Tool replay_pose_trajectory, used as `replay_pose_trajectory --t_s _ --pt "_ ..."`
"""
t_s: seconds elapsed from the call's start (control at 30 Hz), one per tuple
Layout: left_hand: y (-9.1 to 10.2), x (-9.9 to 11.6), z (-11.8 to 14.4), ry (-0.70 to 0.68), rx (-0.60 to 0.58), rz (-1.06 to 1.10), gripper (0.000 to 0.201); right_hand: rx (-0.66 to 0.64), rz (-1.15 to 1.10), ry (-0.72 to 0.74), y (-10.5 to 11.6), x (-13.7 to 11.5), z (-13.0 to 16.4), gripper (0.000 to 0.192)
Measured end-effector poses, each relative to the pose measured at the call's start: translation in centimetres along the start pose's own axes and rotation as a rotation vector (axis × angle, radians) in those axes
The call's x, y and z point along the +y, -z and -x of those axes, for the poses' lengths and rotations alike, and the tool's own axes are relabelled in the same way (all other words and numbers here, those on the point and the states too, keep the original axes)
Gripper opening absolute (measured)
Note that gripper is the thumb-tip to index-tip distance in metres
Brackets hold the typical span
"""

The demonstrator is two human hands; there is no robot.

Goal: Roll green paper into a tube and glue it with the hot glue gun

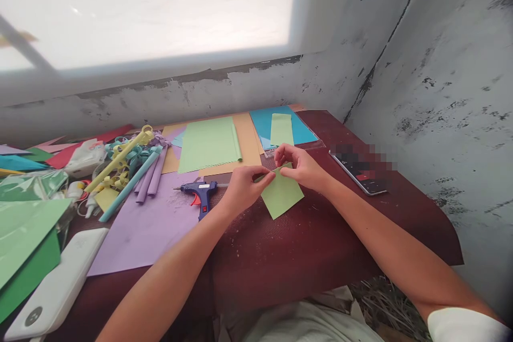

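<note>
A small light green paper sheet (pixel 282 197) is held between my two hands, one corner hanging toward me above the dark red table. My left hand (pixel 247 186) pinches its upper left edge between thumb and fingers. On the upper right edge, my right hand (pixel 301 166) has its thumb and fingertips closed on the paper, with the other fingers curled. The far edge is partly hidden by my fingers. Left of my left hand lies a blue glue gun (pixel 203 196) with a red trigger. Behind my right hand rests a light green paper strip (pixel 281 128).
Light green sheets (pixel 206 144) lie on orange paper behind, beside a blue pack (pixel 305 131). A purple sheet (pixel 136 243), rolled paper tubes (pixel 158 171) and a white power bank (pixel 60 283) are at left. A phone (pixel 356 171) lies at right, near the wall.
</note>
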State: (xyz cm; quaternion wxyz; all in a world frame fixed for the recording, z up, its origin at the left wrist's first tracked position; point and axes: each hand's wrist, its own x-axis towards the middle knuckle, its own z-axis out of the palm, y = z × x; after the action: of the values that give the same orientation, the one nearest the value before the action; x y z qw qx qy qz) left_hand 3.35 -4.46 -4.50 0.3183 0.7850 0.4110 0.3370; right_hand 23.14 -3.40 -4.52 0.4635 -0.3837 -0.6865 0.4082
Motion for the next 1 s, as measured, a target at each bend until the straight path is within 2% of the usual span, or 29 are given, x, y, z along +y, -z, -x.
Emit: replay_pose_trajectory --t_s 0.27,0.43,0.57,0.67,0.73,0.77,0.83,0.93,1.0 --pt "-0.7 -0.7 0.3 -0.230 0.056 -0.259 0.021 -0.040 0.100 0.055 -0.6 -0.3 0.2 0.008" --pt "-0.7 -0.7 0.4 -0.298 0.081 -0.336 0.026 -0.021 0.165 0.021 -0.6 -0.6 0.3 0.007" --pt "-0.5 -0.2 0.4 -0.314 0.107 -0.310 0.029 0.045 0.214 -0.009 0.8 -0.7 0.3 0.007" --pt "-0.2 0.2 0.4 -0.256 0.172 -0.217 0.026 0.254 0.302 -0.043 2.5 -0.2 0.1 0.007" --pt "0.1 0.3 0.3 -0.145 0.234 -0.103 0.026 0.392 0.315 -0.059 3.4 0.2 -0.1 0.007" --pt "0.2 0.2 0.2 -0.075 0.262 -0.022 0.026 0.419 0.290 -0.077 3.6 0.5 -0.3 0.006" --pt "0.5 -0.1 0.0 0.047 0.299 0.176 0.028 0.376 0.182 -0.153 3.6 1.0 -0.5 0.006" --pt "0.9 -0.9 -0.5 0.130 0.332 0.440 0.035 0.215 -0.047 -0.285 2.7 1.3 -0.6 0.023" --pt "1.1 -1.4 -0.8 0.176 0.374 0.508 0.044 0.147 -0.176 -0.305 2.1 1.2 -0.6 0.035"
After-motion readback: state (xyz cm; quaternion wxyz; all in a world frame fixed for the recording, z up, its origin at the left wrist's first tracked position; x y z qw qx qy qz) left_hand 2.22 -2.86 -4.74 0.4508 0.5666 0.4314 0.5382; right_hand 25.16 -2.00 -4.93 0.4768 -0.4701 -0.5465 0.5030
